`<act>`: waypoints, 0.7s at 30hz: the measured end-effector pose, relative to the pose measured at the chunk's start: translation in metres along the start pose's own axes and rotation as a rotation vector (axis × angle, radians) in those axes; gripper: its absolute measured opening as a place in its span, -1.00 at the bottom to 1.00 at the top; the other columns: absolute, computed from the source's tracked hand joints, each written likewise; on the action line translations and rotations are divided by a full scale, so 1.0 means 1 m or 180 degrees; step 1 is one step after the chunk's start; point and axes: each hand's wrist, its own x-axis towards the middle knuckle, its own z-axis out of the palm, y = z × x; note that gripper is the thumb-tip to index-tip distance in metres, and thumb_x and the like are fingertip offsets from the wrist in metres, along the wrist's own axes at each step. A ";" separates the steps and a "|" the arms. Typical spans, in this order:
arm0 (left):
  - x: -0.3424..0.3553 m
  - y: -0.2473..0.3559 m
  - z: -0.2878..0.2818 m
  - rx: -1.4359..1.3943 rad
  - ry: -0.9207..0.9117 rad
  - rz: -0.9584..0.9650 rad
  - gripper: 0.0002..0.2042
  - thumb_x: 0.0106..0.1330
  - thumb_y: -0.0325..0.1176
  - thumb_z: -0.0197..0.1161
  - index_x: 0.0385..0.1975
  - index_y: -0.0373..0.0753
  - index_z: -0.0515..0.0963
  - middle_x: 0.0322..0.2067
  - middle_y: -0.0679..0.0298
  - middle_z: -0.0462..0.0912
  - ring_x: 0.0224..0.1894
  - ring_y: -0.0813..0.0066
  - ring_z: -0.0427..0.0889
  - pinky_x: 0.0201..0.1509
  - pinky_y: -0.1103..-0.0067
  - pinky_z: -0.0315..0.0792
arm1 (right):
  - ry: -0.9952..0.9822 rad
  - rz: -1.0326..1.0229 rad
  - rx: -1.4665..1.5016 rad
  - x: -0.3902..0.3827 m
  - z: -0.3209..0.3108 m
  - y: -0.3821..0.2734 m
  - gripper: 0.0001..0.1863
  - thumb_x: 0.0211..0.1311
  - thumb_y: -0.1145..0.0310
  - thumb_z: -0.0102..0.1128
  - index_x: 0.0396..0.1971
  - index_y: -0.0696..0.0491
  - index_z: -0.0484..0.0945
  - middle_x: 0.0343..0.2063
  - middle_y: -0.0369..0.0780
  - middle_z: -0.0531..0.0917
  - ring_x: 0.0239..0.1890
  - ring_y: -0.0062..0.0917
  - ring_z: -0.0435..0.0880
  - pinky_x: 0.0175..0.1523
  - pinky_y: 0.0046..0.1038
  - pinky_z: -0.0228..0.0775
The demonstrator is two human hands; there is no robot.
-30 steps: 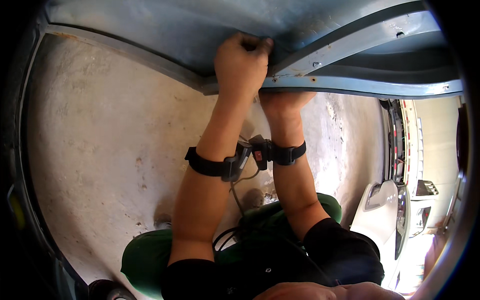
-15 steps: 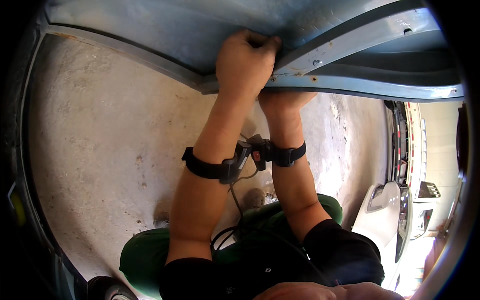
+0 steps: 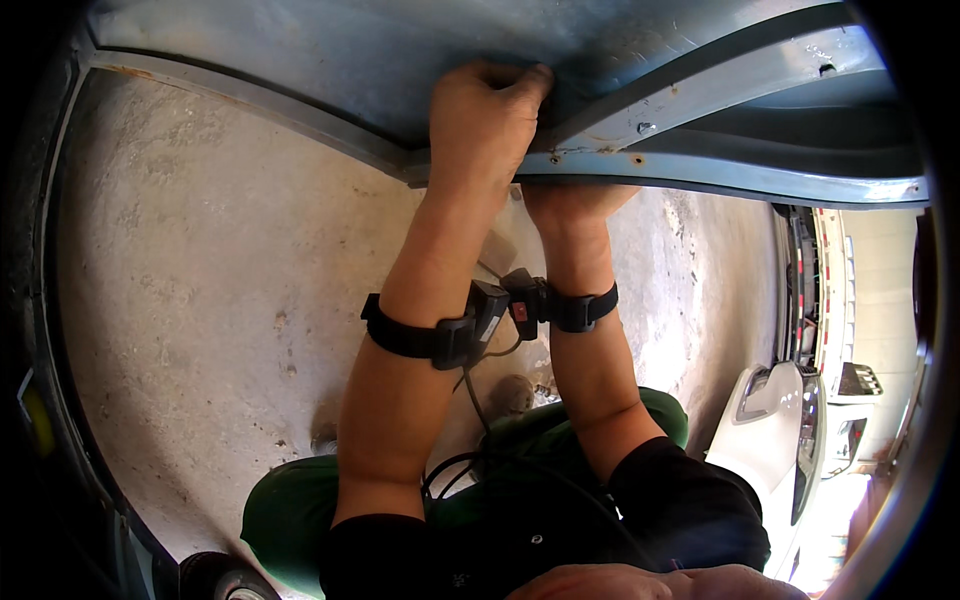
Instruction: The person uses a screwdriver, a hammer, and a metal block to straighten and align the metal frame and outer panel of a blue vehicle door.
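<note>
A blue-grey metal panel with a framed edge, perhaps a vehicle door, spans the top of the head view. My left hand is curled against its inner face, just above the bottom rail. Its thumb points up and its fingertips turn away toward the metal, so whatever they pinch is hidden. Beneath that same rail is my right hand; only its wrist and heel show, and the panel covers its fingers. A diagonal brace with holes and a bolt meets the rail to the right of my left hand.
Black straps with small boxes and a cable sit on both forearms. Below lies a stained concrete floor. A white vehicle stands at the right, and a tyre shows at the lower left.
The panel's rail and brace have shifted slightly to the right. My left thumb has drawn a little to the left, and my right wrist has moved slightly right.
</note>
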 end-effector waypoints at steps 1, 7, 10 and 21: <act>0.000 0.000 0.000 0.0002 -0.0022 -0.0010 -0.72 0.22 -0.28 0.36 -0.30 -0.45 0.64 -0.43 0.23 0.65 -0.40 0.51 0.55 -0.25 0.60 0.40 | 0.0011 0.0000 -0.0002 0.000 0.000 0.000 -0.30 0.33 -0.23 -0.33 0.10 0.08 0.41 -0.03 -0.15 0.56 -0.03 -0.30 0.58 0.05 -0.30 0.48; -0.003 0.002 0.004 0.0301 0.0073 0.0195 -0.73 0.20 -0.31 0.36 -0.34 -0.47 0.64 -0.42 0.18 0.68 -0.40 0.50 0.55 -0.25 0.59 0.41 | 0.0121 0.0039 0.0062 0.001 -0.004 0.002 -0.33 0.34 -0.23 -0.31 0.08 0.04 0.44 -0.03 -0.22 0.57 0.03 -0.38 0.55 0.11 -0.36 0.43; -0.002 0.000 0.005 0.0576 0.0099 0.0238 -0.74 0.20 -0.32 0.36 -0.37 -0.47 0.65 -0.44 0.17 0.68 -0.40 0.52 0.56 -0.26 0.60 0.41 | 0.0170 0.0096 0.0235 0.000 -0.004 0.004 -0.34 0.34 -0.23 -0.30 0.07 0.03 0.44 -0.05 -0.23 0.57 0.03 -0.38 0.55 0.11 -0.38 0.43; 0.002 0.000 -0.006 -0.0541 0.0052 -0.0217 -0.77 0.20 -0.33 0.32 -0.32 -0.41 0.64 -0.44 0.22 0.64 -0.45 0.49 0.54 -0.30 0.59 0.40 | -0.0264 0.0111 0.0122 0.001 -0.006 0.003 -0.32 0.34 -0.22 -0.32 0.09 0.05 0.41 -0.02 -0.18 0.56 -0.02 -0.30 0.56 0.05 -0.28 0.46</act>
